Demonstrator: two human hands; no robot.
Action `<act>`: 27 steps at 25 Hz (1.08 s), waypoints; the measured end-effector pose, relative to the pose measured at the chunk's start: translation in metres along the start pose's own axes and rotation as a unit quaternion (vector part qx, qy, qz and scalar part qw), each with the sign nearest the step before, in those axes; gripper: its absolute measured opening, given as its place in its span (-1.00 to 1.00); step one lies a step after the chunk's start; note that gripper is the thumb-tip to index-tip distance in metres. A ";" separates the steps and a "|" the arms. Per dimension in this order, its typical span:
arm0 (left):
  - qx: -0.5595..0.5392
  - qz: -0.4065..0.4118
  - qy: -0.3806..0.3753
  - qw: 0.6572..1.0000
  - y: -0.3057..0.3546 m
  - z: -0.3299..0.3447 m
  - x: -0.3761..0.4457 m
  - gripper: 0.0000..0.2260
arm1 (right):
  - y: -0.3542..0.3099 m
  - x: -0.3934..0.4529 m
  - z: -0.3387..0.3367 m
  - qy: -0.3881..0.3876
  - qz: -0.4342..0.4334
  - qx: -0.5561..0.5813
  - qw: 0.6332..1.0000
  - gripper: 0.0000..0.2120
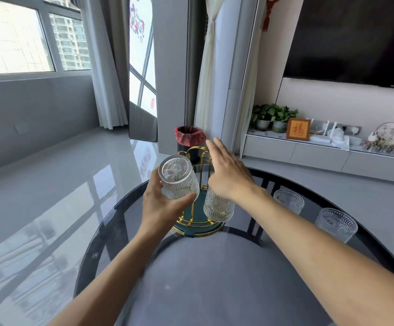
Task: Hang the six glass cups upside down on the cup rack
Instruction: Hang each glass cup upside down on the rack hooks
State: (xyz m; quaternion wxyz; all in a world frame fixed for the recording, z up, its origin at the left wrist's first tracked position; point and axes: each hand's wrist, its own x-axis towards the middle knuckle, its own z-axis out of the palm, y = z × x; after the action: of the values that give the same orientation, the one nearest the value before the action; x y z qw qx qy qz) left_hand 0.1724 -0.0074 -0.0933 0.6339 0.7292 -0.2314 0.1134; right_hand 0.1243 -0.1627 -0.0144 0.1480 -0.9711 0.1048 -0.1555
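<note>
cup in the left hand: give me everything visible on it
The cup in the left hand is clear ribbed glass with an embossed round motif near its rim. It is inverted and tilted, thick base toward the camera, held above the table beside the cup rack. The left hand grips its lower side; only that hand appears to touch it.

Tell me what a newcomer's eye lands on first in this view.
First, the left hand holding an upturned ribbed glass cup at centre, above the gold-wire cup rack on the round glass table. Beside it the right hand reaches open over the rack, where another cup already hangs. Two more cups stand upright at the table's right edge.
</note>
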 end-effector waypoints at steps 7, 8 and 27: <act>0.109 -0.021 -0.052 0.992 -0.025 0.016 -0.007 -0.29 | 0.007 0.009 0.012 0.004 -0.032 -0.016 0.999 -0.17; 0.114 -0.024 -0.059 0.991 -0.029 0.016 -0.008 -0.28 | 0.008 0.009 0.013 0.018 -0.032 -0.010 0.999 -0.16; 0.045 -0.011 -0.071 0.996 0.042 0.022 -0.101 -0.47 | 0.069 -0.187 -0.061 -0.403 0.063 -0.091 0.909 -0.43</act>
State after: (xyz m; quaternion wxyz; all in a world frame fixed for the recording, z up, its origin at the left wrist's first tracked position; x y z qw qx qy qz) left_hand 0.0613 -0.0134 -0.1068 0.5834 0.7658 -0.2626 0.0646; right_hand -0.0801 -0.1956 -0.0319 0.0984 -0.9518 0.1113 0.2685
